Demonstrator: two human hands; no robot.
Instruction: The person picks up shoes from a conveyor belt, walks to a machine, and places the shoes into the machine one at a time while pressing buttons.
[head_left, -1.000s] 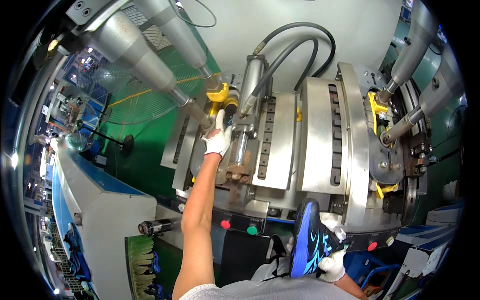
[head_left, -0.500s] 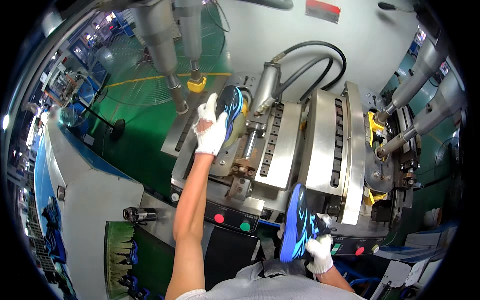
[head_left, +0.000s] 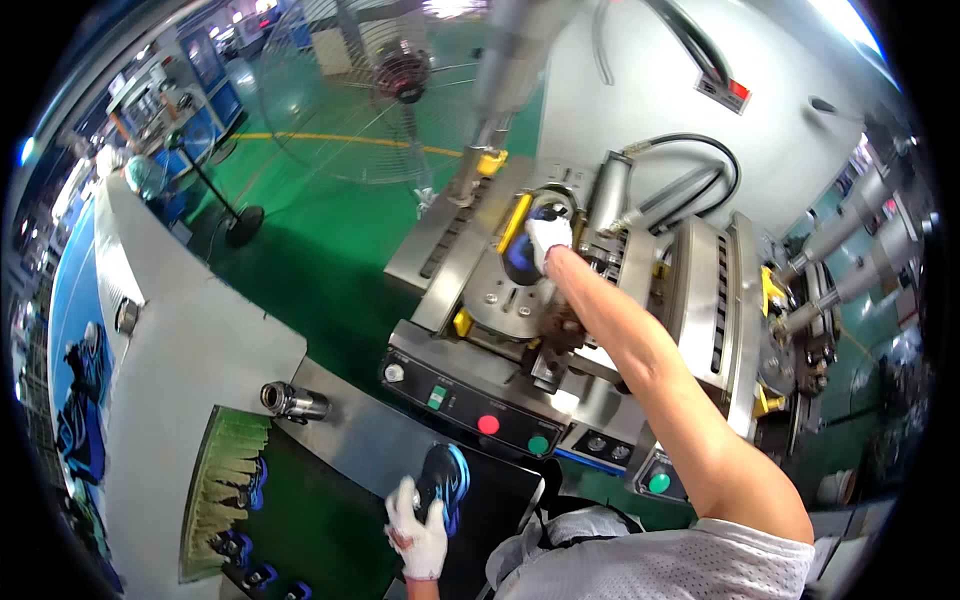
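Note:
My right hand [head_left: 548, 238], in a white glove, reaches far forward with the arm stretched out. It holds a blue shoe [head_left: 520, 255] on the steel plate of the press machine [head_left: 470, 260], next to a yellow clamp piece [head_left: 515, 222]. My left hand [head_left: 420, 525], also gloved, is low near my body. It grips a dark blue and black shoe [head_left: 447, 478] that rests on the black belt [head_left: 330, 520].
The machine's control panel [head_left: 470, 400] carries a red and a green button. A second press station [head_left: 720, 300] stands to the right. A green brush strip [head_left: 225, 480], several blue shoes [head_left: 250, 485], a grey casing [head_left: 190, 360] and a floor fan [head_left: 385, 90] lie left.
My left hand lifted a shoe out of the machine and brought it down to the belt. My right hand carried the blue shoe up into the machine. The view swung left.

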